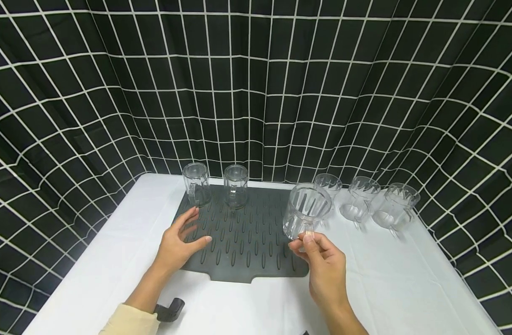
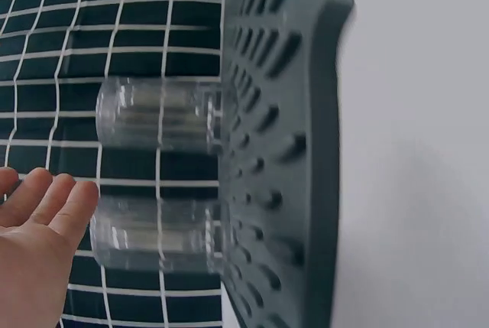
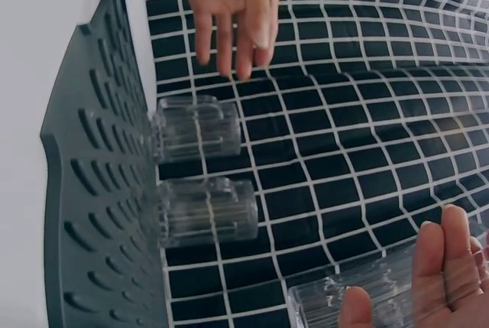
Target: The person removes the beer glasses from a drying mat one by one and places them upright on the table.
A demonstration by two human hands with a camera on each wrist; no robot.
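My right hand (image 1: 329,270) pinches the handle of a clear glass mug (image 1: 306,209), holding it tilted above the right part of a dark grey drying mat (image 1: 247,242). In the right wrist view part of that mug (image 3: 328,301) shows beside the fingers. My left hand (image 1: 176,244) hovers over the mat's left side, thumb and fingers spread, holding nothing. Just beyond it stand two more clear mugs, a left one (image 1: 197,186) and a right one (image 1: 236,188), apparently bottom up on the mat's far part.
On the white tablecloth (image 1: 377,284) to the right, three clear mugs stand in a row: one (image 1: 329,184) partly behind the held mug, a middle one (image 1: 358,200) and an outer one (image 1: 394,207). A black gridded curtain (image 1: 256,93) encloses the back and sides.
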